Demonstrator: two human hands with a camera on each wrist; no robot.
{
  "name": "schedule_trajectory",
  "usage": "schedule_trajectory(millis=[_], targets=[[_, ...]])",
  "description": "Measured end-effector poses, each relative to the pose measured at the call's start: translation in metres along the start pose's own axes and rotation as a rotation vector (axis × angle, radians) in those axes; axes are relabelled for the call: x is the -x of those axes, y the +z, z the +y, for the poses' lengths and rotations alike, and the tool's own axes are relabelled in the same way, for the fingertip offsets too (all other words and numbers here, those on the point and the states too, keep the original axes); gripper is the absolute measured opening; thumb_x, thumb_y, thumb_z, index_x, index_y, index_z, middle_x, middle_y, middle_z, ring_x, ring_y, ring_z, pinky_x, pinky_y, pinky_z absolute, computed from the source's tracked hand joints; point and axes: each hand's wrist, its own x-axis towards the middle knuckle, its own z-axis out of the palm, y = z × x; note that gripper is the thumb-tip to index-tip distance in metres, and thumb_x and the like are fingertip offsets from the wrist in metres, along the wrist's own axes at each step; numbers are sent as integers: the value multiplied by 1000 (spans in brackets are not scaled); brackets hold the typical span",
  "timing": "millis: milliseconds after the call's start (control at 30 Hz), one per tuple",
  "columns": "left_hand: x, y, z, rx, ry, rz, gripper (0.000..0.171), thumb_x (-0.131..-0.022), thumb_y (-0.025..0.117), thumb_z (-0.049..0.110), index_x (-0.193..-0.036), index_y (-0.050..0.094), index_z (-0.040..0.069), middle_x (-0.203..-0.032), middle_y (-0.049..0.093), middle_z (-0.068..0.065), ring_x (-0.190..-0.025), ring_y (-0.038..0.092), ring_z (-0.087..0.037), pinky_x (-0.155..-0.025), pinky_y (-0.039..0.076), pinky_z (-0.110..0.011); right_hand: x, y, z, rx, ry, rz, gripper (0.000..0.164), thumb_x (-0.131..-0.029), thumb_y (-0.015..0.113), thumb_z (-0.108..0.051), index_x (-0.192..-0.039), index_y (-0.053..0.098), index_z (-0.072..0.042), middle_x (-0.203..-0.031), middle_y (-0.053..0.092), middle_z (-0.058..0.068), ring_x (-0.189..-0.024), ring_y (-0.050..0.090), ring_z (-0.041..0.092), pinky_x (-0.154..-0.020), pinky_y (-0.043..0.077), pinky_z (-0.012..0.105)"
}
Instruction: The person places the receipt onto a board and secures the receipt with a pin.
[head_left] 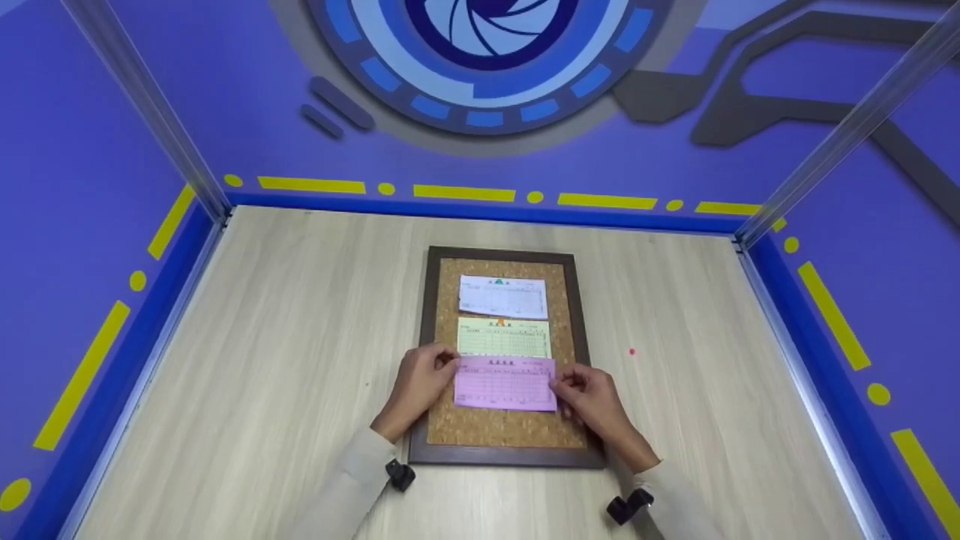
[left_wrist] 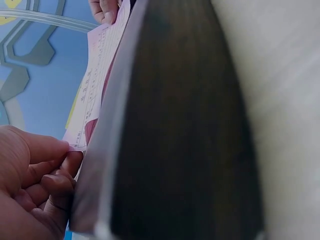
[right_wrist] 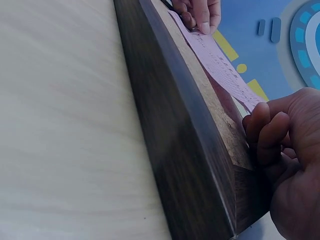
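Both hands hold a pink printed form (head_left: 505,386) over the lower half of a cork board (head_left: 495,431) with a dark wooden frame. My left hand (head_left: 424,379) pinches its left edge near the top corner between thumb and finger; my right hand (head_left: 594,397) pinches the right edge. In the right wrist view the pink paper (right_wrist: 222,65) bows slightly above the cork. Above it on the board lie a pale green form (head_left: 502,339) with an orange pin (head_left: 501,321) at its top, and a white form (head_left: 502,298) with a green pin (head_left: 499,281).
The board lies on a light wood-grain table (head_left: 300,322). A small red-pink pin (head_left: 632,351) lies on the table to the right of the board. Blue printed panels (head_left: 247,112) with metal corner posts (head_left: 847,127) enclose the back and sides.
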Motion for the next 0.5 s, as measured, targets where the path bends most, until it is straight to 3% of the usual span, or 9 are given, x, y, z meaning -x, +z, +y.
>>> schedule_trajectory(millis=[500], targets=[[-1, 0, 0, 72, -38, 5, 5, -99, 77, 3, -100, 82, 3, -88, 76, -3, -75, 63, -10, -67, 52, -24, 0, -2, -3, 9, 44, -13, 6, -100, 77, -4, -97, 72, -2, -73, 67, 4, -53, 56, 11, -43, 40, 20]])
